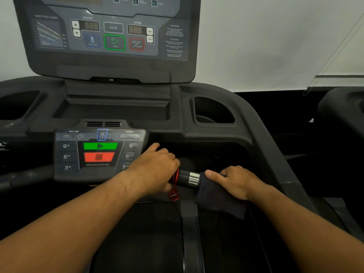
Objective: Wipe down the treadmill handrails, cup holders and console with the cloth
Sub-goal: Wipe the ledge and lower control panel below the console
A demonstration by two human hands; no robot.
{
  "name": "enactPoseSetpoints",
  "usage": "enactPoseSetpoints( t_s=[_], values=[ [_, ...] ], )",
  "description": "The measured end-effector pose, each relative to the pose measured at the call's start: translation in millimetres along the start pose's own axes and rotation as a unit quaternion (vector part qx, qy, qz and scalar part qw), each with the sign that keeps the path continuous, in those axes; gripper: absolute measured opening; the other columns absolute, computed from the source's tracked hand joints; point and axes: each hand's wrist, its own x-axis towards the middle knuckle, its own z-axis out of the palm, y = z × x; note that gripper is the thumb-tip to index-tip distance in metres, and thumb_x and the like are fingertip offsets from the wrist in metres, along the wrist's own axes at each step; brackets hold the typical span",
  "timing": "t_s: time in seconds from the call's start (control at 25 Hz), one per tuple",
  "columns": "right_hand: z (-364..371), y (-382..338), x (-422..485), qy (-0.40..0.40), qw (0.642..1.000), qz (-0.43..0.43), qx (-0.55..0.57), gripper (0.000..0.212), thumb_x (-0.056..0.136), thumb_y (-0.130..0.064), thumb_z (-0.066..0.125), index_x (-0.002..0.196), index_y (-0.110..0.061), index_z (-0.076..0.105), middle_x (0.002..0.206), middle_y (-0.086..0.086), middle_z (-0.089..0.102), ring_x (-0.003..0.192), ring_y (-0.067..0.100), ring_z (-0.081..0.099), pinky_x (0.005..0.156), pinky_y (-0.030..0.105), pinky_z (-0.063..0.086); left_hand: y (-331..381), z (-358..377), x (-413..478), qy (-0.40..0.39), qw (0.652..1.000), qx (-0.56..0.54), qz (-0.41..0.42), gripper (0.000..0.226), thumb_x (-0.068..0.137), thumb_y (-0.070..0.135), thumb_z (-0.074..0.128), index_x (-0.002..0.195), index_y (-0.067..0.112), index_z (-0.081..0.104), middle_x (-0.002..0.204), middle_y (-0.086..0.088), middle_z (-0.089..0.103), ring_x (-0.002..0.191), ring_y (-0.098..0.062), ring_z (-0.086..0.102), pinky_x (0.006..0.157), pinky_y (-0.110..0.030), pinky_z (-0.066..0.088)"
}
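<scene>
The right hand (234,182) grip is clamped on the dark cloth (218,198), which is wrapped round the front handrail (184,176) just right of the chrome sensor band (194,179), so the bar can be rubbed all round. The left hand (155,164) grip is closed on the same handrail beside the red safety cord (173,195), probably for bracing; its fingertips are hidden, so cord contact cannot be ruled out.

The keypad (98,152) sits touching the left hand's far side. On it "INCLINE", "SPEED", 9/6/3 presets and "Hold 3 seconds to reset" can be read. A cup holder (213,111) is seen above right. On the console (110,36) "ENTER", "SPEED" and "CAUTION" are readable. No brand can be made out.
</scene>
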Motion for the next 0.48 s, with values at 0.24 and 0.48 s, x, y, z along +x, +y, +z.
enactPoseSetpoints(
  t_s=[0.24, 0.48],
  values=[
    [29.2, 1.1, -23.9, 0.103, 0.981, -0.058, -0.157, 0.068, 0.070, -0.080, 0.053, 0.120, -0.034, 0.045, 0.111, -0.009, 0.057, 0.096, 0.011, 0.057, 0.085, 0.032, 0.049, -6.7, 0.3, 5.5, -0.013, 1.000, -0.010, -0.025, 0.064, 0.084, 0.055, 0.061, 0.138, 0.024, 0.045, 0.137, 0.005, 0.048, 0.134, -0.016, 0.035, 0.121, -0.048, 0.009],
    [12.9, -9.2, 0.9, -0.002, 0.992, -0.079, -0.100, 0.069, 0.061, -0.081, 0.060, 0.113, -0.037, 0.048, 0.103, -0.012, 0.061, 0.090, 0.009, 0.060, 0.082, 0.031, 0.053, -11.1, -3.8, 3.1, 0.008, 0.996, 0.016, -0.083, 0.101, 0.074, 0.073, 0.060, 0.150, 0.016, 0.024, 0.148, 0.000, 0.032, 0.144, -0.022, 0.020, 0.117, -0.061, -0.002]
  ],
)
